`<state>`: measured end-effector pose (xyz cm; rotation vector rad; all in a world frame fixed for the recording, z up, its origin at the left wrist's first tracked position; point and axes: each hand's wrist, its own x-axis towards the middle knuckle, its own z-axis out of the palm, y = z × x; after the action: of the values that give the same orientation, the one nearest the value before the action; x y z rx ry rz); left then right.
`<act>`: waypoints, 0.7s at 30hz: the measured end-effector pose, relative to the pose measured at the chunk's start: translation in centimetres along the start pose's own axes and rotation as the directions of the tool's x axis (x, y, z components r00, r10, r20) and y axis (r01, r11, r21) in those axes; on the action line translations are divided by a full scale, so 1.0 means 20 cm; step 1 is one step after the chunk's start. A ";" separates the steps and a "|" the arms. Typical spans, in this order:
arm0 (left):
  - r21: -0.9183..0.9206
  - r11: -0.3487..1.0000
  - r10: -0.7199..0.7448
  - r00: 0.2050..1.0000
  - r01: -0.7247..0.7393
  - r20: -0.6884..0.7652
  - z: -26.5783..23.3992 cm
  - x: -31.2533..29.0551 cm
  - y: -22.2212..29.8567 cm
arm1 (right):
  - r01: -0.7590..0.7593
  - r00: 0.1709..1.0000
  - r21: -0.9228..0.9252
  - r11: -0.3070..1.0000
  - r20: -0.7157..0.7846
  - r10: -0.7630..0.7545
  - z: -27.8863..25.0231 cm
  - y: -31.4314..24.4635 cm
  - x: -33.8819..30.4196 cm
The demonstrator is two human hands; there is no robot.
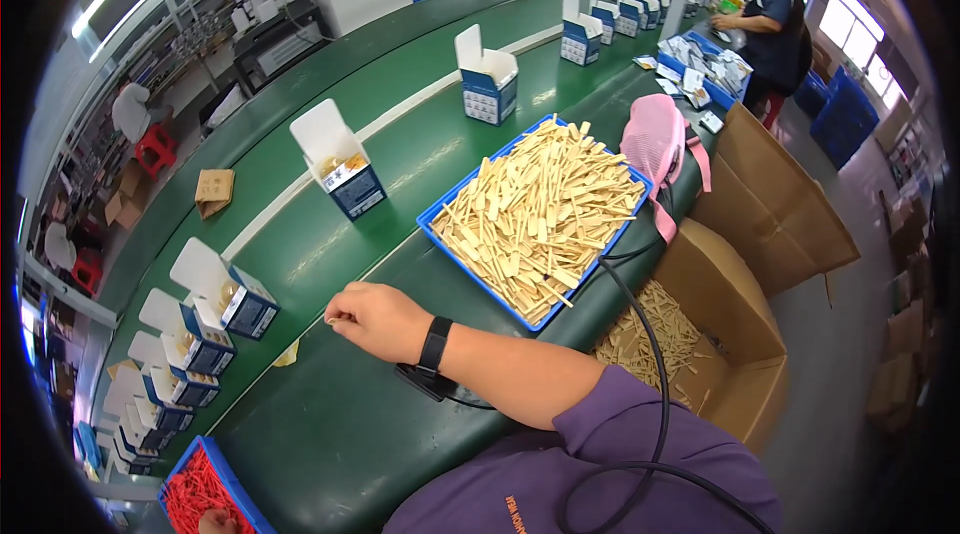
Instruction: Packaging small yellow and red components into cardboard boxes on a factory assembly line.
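Note:
My right hand (375,322) hovers over the near edge of the green conveyor, its fingers pinched together. What it holds, if anything, is too small to make out. My left hand (216,522) reaches into a blue tray (240,496) of thin red pieces (197,490) at the bottom left; its fingers are mostly hidden. Beyond my right arm lies a blue tray (462,265) heaped with flat wooden sticks (545,204). Closest to my right hand on the belt stand open blue-and-white boxes, one (250,312) to its left and another (355,192) farther back.
Several open boxes (165,389) line the belt's left end; others (488,99) stand farther along. A pink mesh bag (652,139) sits beside the stick tray. A cardboard carton (735,284) holds more sticks. Black cable (655,364) crosses my right side. A co-worker (768,24) stands at the far right.

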<state>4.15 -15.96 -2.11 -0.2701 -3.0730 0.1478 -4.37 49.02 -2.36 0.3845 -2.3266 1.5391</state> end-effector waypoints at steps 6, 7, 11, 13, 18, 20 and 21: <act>-0.089 0.953 -0.270 0.945 0.289 0.182 -0.41 -0.02 0.34 | -0.041 0.999 0.022 0.999 -0.025 0.041 -0.03 -0.03 -0.01; -0.031 0.957 -0.284 0.954 0.288 0.096 -0.44 -0.01 0.37 | -0.053 0.998 0.010 0.999 -0.044 0.053 -0.03 -0.03 -0.02; -0.069 0.970 -0.243 0.956 0.234 -0.167 -0.59 0.06 0.69 | -0.146 0.989 0.064 0.987 -0.010 0.147 -0.04 -0.08 -0.01; -0.423 0.891 -0.261 0.949 0.166 -0.179 -0.67 0.13 0.99 | -0.180 0.983 0.096 0.979 0.047 0.176 -0.01 -0.09 0.01; -0.992 0.081 -0.029 0.995 0.098 0.096 -0.38 0.45 1.67 | -0.324 0.940 0.397 0.859 0.238 0.244 0.12 -0.05 -0.03; -0.978 -0.072 0.122 0.975 0.197 0.187 -0.24 0.60 1.88 | -0.391 0.919 0.418 0.820 0.233 0.319 0.09 -0.06 -0.06; -0.962 -0.129 0.150 0.964 0.240 0.220 -0.21 0.64 1.97 | -0.487 0.872 0.387 0.783 0.260 0.414 0.07 -0.09 -0.05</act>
<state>-1.39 25.24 -1.24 -0.1274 -2.4355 -2.5042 -2.91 47.12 -1.76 0.0396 -2.2757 2.3723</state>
